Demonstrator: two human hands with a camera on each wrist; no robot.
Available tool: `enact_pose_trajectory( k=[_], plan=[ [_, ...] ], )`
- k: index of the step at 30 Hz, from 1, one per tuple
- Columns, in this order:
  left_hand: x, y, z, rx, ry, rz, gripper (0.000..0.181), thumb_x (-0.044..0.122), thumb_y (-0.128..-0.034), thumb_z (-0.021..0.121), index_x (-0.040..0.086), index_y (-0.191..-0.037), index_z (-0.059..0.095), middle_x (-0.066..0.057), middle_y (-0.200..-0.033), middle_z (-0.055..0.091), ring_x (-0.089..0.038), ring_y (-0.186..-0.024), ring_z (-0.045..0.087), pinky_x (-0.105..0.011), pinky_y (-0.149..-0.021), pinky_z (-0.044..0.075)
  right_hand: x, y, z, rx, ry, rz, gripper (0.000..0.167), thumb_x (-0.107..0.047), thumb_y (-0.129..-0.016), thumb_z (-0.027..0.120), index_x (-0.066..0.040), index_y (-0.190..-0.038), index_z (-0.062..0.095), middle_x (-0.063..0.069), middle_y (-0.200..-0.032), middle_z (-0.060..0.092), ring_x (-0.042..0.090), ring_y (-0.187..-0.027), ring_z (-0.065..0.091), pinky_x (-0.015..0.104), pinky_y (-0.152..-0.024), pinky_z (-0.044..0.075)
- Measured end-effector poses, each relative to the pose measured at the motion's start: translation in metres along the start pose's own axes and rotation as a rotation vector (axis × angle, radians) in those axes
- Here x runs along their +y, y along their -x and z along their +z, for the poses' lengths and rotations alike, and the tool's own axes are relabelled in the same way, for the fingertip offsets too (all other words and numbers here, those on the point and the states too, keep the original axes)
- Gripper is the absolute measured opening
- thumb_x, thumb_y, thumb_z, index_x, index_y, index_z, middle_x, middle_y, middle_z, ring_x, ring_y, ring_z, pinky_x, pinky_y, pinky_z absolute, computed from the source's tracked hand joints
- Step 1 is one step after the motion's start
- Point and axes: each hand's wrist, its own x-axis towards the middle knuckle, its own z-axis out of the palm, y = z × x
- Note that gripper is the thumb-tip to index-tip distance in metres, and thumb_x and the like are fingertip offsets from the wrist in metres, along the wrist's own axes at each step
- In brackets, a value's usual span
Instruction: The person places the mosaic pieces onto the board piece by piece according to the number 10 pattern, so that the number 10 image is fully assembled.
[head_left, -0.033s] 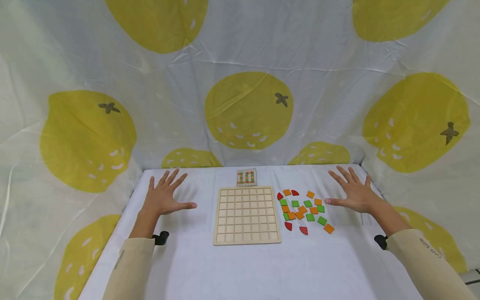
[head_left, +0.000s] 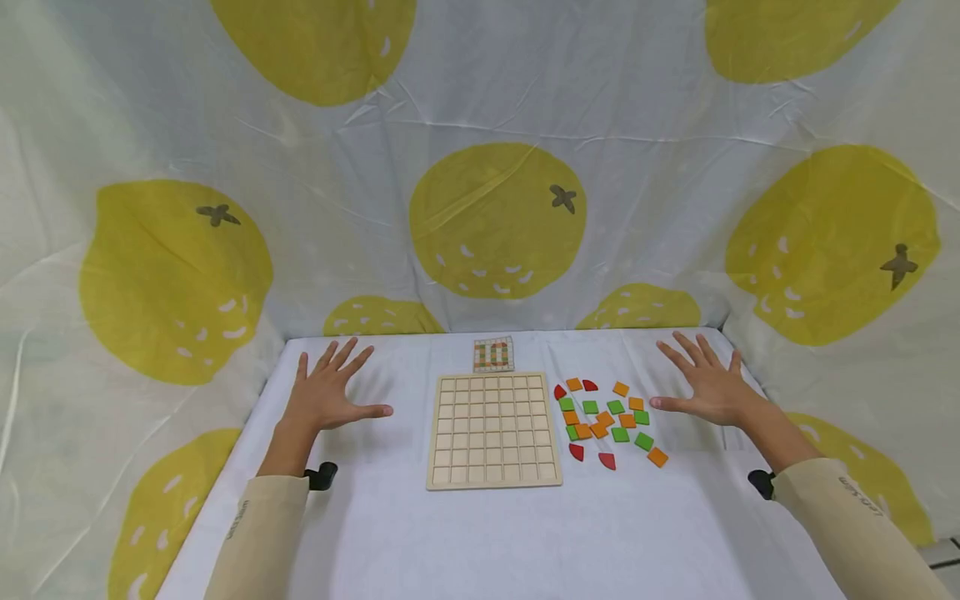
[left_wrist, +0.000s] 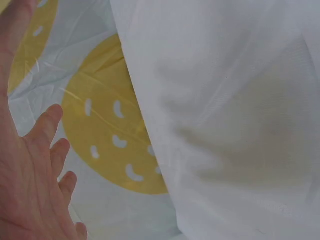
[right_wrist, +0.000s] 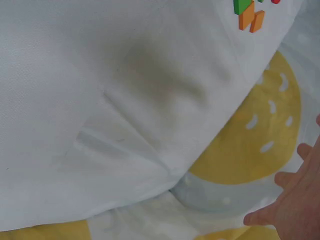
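My left hand (head_left: 324, 397) hovers over the left side of the table, fingers spread and thumb pointing at the board. Nothing lies in it, as the left wrist view also shows of the hand (left_wrist: 30, 185). Between the hands lies a square wooden grid board (head_left: 493, 432) with bare cells. To its right are scattered green square tiles (head_left: 591, 407), orange square tiles (head_left: 657, 457) and red quarter-round tiles (head_left: 607, 461); some overlap. My right hand (head_left: 712, 393) is spread just right of these tiles, holding nothing; the right wrist view catches its fingers (right_wrist: 287, 180).
A small card with a coloured grid pattern (head_left: 492, 355) lies behind the board. White cloth (head_left: 495, 542) covers the table. Curtains with yellow lemon prints (head_left: 498, 221) hang along the back and both sides. Each wrist wears a small black device (head_left: 322, 476).
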Motion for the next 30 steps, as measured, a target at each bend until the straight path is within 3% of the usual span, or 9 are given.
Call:
enact_pose_trajectory(
  k=[7, 15, 20, 24, 30],
  plan=[
    [-0.001, 0.001, 0.001, -0.002, -0.009, -0.003, 0.121, 0.096, -0.0679, 0.058, 0.030, -0.165, 0.026, -0.006, -0.174, 0.015, -0.041, -0.159, 0.013, -0.075, -0.122, -0.005, 0.003, -0.002, 0.003, 0.027, -0.002, -0.015, 0.107, -0.077, -0.084, 0.061, -0.025, -0.166, 0.017, 0.021, -0.171, 0.012, 0.056, -0.154, 0.007, 0.090, -0.106, -0.008],
    [0.001, 0.010, 0.009, 0.038, 0.023, 0.016, 0.117, 0.093, -0.0681, 0.062, 0.031, -0.163, 0.032, -0.008, -0.171, 0.027, -0.041, -0.157, 0.023, -0.073, -0.123, 0.004, 0.002, -0.004, 0.006, 0.026, -0.011, -0.029, 0.104, -0.077, -0.084, 0.061, -0.022, -0.165, 0.025, 0.020, -0.170, 0.018, 0.054, -0.152, 0.016, 0.086, -0.112, -0.002],
    [0.005, 0.016, 0.018, 0.069, 0.052, 0.038, 0.116, 0.090, -0.0680, 0.065, 0.032, -0.162, 0.033, -0.007, -0.169, 0.032, -0.042, -0.155, 0.026, -0.072, -0.123, 0.008, -0.003, -0.002, 0.010, 0.046, -0.036, -0.056, 0.102, -0.075, -0.085, 0.063, -0.016, -0.162, 0.032, 0.022, -0.167, 0.025, 0.053, -0.149, 0.026, 0.081, -0.116, 0.014],
    [0.013, 0.021, 0.023, 0.080, 0.104, 0.062, 0.114, 0.088, -0.0682, 0.068, 0.031, -0.162, 0.035, -0.006, -0.168, 0.034, -0.039, -0.155, 0.028, -0.070, -0.124, 0.011, -0.010, -0.003, 0.016, 0.055, -0.080, -0.064, 0.096, -0.069, -0.088, 0.064, -0.013, -0.161, 0.035, 0.022, -0.165, 0.029, 0.052, -0.146, 0.033, 0.078, -0.112, 0.031],
    [0.030, 0.025, 0.032, 0.093, 0.192, 0.113, 0.111, 0.084, -0.0683, 0.073, 0.028, -0.158, 0.042, -0.009, -0.162, 0.043, -0.039, -0.149, 0.038, -0.068, -0.123, 0.020, -0.022, -0.012, 0.032, 0.049, -0.154, -0.055, 0.090, -0.064, -0.092, 0.063, -0.011, -0.160, 0.037, 0.020, -0.165, 0.031, 0.048, -0.147, 0.035, 0.074, -0.111, 0.036]
  ],
)
